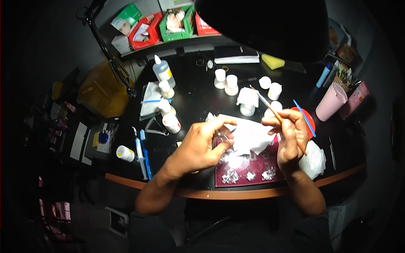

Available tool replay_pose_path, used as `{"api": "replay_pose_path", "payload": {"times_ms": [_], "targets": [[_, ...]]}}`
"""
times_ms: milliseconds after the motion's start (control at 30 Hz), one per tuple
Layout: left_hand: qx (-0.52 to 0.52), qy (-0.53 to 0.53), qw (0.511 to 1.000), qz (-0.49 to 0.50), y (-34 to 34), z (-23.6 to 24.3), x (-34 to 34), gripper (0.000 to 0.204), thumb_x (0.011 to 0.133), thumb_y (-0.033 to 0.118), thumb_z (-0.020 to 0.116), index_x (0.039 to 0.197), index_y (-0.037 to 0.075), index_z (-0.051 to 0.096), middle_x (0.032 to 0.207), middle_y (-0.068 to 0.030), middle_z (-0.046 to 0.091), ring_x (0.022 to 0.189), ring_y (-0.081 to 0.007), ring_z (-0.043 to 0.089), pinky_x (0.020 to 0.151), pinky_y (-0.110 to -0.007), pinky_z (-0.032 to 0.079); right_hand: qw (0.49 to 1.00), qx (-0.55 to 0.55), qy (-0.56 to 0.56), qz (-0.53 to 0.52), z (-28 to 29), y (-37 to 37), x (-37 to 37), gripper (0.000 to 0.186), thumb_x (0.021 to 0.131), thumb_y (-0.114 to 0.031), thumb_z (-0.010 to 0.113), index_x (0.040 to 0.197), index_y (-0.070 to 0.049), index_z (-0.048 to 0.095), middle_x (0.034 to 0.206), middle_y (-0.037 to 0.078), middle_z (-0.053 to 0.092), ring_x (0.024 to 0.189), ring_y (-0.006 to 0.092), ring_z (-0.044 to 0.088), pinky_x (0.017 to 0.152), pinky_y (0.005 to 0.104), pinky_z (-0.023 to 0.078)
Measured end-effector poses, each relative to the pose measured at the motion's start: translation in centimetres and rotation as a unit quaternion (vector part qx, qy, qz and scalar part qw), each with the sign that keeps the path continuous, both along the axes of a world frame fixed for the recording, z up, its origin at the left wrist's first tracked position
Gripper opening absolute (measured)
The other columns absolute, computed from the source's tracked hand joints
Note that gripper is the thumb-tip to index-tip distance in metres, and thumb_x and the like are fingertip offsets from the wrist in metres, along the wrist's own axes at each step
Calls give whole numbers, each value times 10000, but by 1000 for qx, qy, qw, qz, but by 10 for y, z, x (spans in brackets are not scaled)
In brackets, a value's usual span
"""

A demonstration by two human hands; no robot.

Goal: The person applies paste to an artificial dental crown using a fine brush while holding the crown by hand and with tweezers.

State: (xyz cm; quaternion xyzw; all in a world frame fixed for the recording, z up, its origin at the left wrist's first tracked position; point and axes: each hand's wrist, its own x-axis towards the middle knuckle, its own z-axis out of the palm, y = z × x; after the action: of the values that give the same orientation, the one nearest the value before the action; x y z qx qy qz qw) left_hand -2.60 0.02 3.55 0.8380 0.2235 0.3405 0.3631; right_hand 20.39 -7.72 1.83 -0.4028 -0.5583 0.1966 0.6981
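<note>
My right hand (291, 135) grips a thin wooden-handled brush (276, 114), angled up toward a tissue-topped white jar (247, 101). My left hand (204, 143) is curled, fingertips close together around something small that I cannot make out, near a white cloth (257, 133). The cloth lies on a maroon mat (247, 181) with clumps of white, shiny bits (230, 177). A red round dish (308, 118) with a blue stick (303, 118) across it sits behind my right hand, beside a crumpled white bundle (312, 162).
Bottles (164, 74) and jars (219, 78) stand across the black desk (194, 101). A syringe (140, 158) lies left, a pink cup (331, 103) stands right. Above are a dark lamp head (261, 25), a lamp arm (107, 52) and coloured bins (175, 29).
</note>
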Motion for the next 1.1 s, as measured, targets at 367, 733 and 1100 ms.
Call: {"api": "replay_pose_path", "payload": {"times_ms": [367,733,1100], "targets": [[111,9,993,24,19,-8,3,188,1001,97,631,1121,-29,705,998,-164,743,832,-253,707,739,-332,558,988,-9,119,93,-6,-6,3,237,1047,-167,466,1149,31,549,1040,212,692,897,214,694,698,266,540],[226,24,973,42,19,-9,0,150,904,55,693,1053,54,714,789,-68,607,735,-224,534,731,-353,378,978,-27,115,171,1,-14,-3,339,955,-111,485,1206,91,589,1040,225,700,975,243,716,761,319,556],[228,65,971,-6,10,-4,2,296,936,168,660,1220,164,744,718,9,463,745,-173,466,819,-371,267,978,47,83,185,0,-18,-17,160,870,26,551,1026,36,582,844,148,617,909,226,602,859,391,550]]}}
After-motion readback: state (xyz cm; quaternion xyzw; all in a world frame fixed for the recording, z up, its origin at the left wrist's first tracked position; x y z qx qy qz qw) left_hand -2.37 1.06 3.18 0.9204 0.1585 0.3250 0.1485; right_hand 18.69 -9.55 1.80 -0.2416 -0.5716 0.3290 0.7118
